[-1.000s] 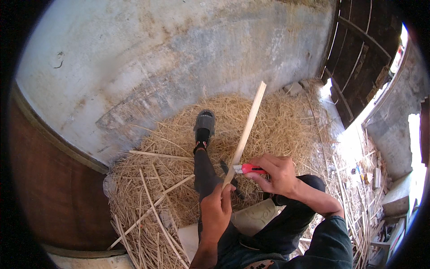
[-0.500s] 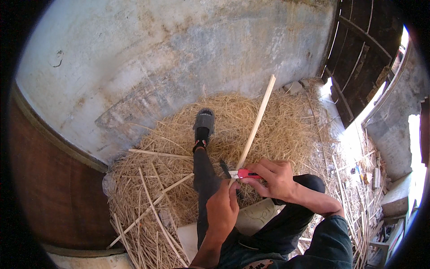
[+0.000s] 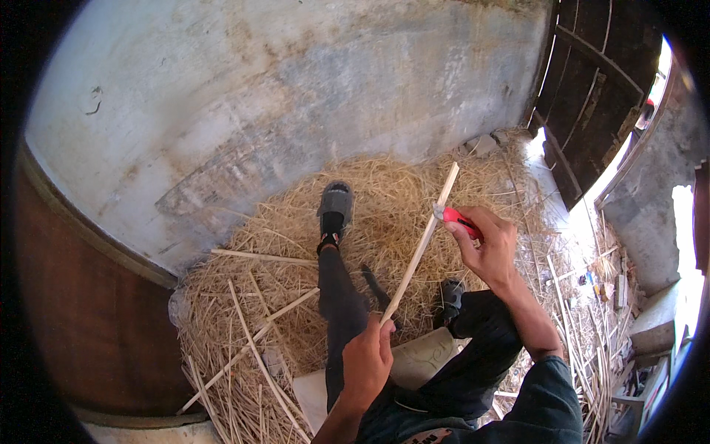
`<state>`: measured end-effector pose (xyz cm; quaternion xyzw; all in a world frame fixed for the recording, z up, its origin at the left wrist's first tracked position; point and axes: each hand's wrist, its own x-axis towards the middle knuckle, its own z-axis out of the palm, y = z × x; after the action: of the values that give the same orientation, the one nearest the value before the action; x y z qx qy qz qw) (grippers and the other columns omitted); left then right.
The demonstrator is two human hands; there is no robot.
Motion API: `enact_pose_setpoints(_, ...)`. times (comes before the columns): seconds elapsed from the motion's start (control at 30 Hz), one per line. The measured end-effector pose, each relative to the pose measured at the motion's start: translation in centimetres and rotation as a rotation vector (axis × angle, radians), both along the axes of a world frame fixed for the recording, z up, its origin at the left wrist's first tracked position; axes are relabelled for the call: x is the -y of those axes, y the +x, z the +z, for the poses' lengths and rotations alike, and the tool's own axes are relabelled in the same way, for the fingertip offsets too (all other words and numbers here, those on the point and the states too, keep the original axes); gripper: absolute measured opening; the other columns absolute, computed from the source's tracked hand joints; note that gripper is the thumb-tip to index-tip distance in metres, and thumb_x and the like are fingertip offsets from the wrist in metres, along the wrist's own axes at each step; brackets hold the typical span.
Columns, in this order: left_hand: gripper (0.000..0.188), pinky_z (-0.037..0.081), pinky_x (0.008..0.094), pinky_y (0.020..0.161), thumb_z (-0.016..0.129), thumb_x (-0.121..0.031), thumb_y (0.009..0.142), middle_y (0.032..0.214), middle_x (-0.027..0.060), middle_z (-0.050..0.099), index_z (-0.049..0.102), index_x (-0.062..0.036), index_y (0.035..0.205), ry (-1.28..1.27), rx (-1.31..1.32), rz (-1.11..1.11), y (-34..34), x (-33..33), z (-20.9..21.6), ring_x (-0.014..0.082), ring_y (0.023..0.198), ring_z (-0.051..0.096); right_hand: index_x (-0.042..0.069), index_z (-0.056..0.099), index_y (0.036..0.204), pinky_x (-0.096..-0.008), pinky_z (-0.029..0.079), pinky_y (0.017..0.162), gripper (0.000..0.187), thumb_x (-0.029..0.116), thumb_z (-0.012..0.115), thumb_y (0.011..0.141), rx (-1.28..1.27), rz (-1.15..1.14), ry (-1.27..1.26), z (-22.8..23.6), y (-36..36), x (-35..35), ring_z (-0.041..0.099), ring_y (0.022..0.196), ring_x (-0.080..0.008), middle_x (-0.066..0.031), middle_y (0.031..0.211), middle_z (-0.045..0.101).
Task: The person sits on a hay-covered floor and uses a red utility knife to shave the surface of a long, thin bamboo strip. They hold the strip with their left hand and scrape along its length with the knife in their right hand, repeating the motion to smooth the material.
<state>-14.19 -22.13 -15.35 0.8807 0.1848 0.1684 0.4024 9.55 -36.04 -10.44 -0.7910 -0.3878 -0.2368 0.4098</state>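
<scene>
A pale bamboo strip (image 3: pixel 414 266) slants up and away from my left hand (image 3: pixel 367 359), whose closed fingers grip its near end. Farther up the strip, my right hand (image 3: pixel 489 248) holds a red utility knife (image 3: pixel 461 220). The knife's pale tip meets the strip's upper part. Whether it bites into the surface is too small to tell. Just left of the strip lies a dark, narrow, blade-like thing (image 3: pixel 375 286), partly hidden behind my left leg and hand.
Thin straw-like shavings (image 3: pixel 392 200) blanket the floor around my feet. Several long strips (image 3: pixel 259 333) lie crossed at the left. A stained wall (image 3: pixel 310 96) rises ahead, with a dark wooden door (image 3: pixel 592 96) at the far right and a brown panel (image 3: pixel 96 296) at the left.
My right hand and the knife have moved from beside my left hand up and to the right along the strip. The strip's far end has dropped lower. My left hand has barely moved.
</scene>
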Motion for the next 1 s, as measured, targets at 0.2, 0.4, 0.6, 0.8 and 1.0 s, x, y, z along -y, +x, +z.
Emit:
enact_pose_setpoints(0.2,0.019,0.049,0.0458,0.057,0.051,-0.016,0.111,0.080,0.0201,0.069,0.062,-0.0012,0.109,-0.012,-0.080,-0.050,-2.6,-0.1,-0.2,0.0396,0.070,0.071,0.003,0.076,0.107,-0.0331,0.053,0.061,0.023,0.024,0.072,0.099,-0.037,-0.278,0.122,1.4,5.0,2.4,0.071,0.064,-0.0212,-0.0153,0.078,0.073)
enact_pose_setpoints(0.4,0.021,0.044,0.0437,0.054,0.050,-0.018,0.112,0.071,0.0168,0.064,0.063,-0.0019,0.109,-0.013,0.015,-0.013,-1.8,-1.8,-0.9,0.0365,0.058,0.063,0.003,0.075,0.108,-0.0322,0.053,0.061,0.018,0.018,0.071,0.098,-0.223,-0.009,0.067,-0.1,1.7,1.3,0.068,0.065,-0.0169,-0.0110,0.078,0.072)
enact_pose_setpoints(0.6,0.018,0.050,0.0477,0.063,0.054,-0.013,0.108,0.085,0.0188,0.070,0.066,-0.0021,0.115,-0.005,-0.007,0.030,0.8,-1.8,1.8,0.0389,0.075,0.068,0.011,0.076,0.108,-0.0386,0.058,0.058,0.024,0.029,0.079,0.092,-0.099,0.348,-0.147,-1.4,-4.5,-1.2,0.073,0.069,-0.0291,-0.0079,0.089,0.074)
enact_pose_setpoints(0.8,0.017,0.054,0.0506,0.067,0.058,-0.010,0.105,0.092,0.0204,0.073,0.066,-0.0042,0.119,0.105,0.061,0.074,1.9,-1.4,2.3,0.0427,0.084,0.072,0.013,0.074,0.107,-0.0394,0.054,0.050,0.029,0.037,0.080,0.091,-0.028,0.387,-0.165,-2.2,-5.6,-1.8,0.070,0.061,-0.0270,-0.0052,0.083,0.070)
enact_pose_setpoints(1.0,0.015,0.053,0.0514,0.066,0.059,-0.013,0.105,0.090,0.0198,0.072,0.063,-0.0074,0.119,0.117,0.067,0.104,2.5,-1.1,1.5,0.0432,0.083,0.071,0.017,0.076,0.107,-0.0377,0.053,0.047,0.027,0.037,0.080,0.090,0.002,0.320,-0.213,-2.0,-5.8,-1.8,0.069,0.059,-0.0250,-0.0028,0.080,0.069)
